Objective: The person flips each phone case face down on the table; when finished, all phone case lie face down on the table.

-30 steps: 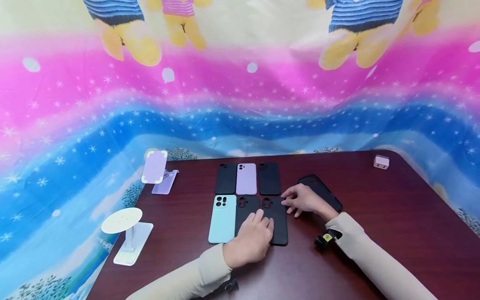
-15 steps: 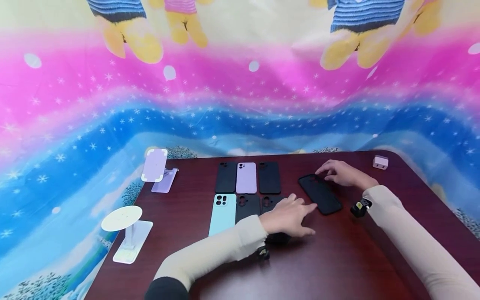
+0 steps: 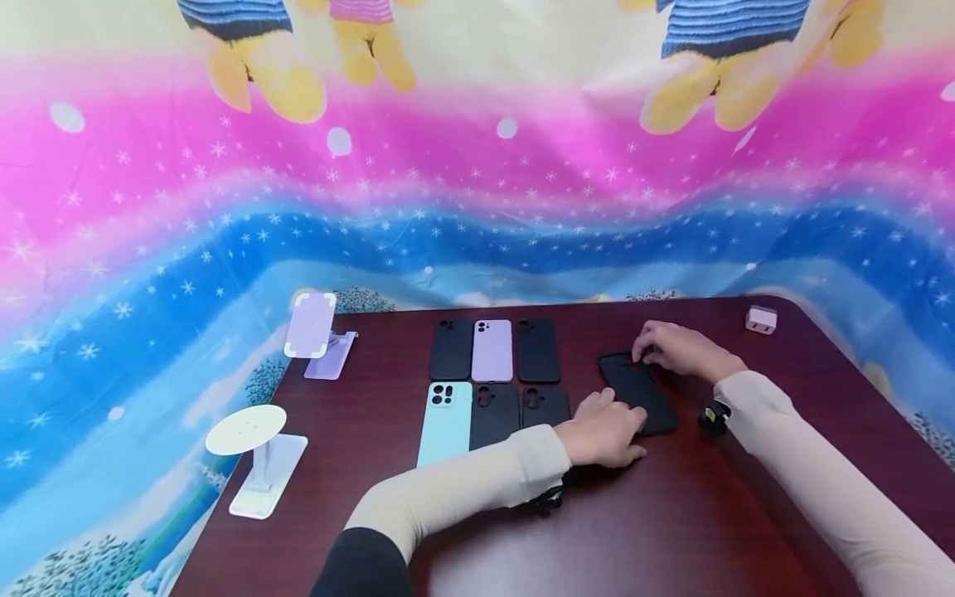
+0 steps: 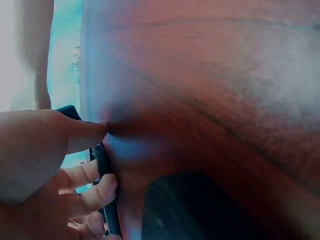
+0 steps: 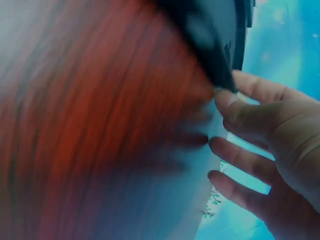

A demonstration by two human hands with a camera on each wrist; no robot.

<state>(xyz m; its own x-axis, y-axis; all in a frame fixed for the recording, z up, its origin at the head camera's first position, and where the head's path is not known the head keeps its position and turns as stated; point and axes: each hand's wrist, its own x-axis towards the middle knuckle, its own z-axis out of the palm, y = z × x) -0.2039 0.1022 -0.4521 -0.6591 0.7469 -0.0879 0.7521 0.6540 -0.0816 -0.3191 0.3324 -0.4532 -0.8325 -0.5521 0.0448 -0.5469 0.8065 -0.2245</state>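
A black phone case lies at a slant on the right half of the table. My right hand pinches its far end between thumb and index finger; in the right wrist view the case is blurred, and the other fingers spread apart. My left hand is at the near left part of the case and covers its corner. In the left wrist view the curled fingers of the left hand grip the dark edge of the case, with the thumb extended past it.
Left of the hands, phone cases stand in two rows: black, lilac and black behind; mint and two black ones in front, partly under my left sleeve. Two stands are at the left, a charger far right.
Both hands have left the front row and moved right to the slanted black phone case. The right hand has come to pinch its far end; the left has reached its near edge. The case has shifted slightly.
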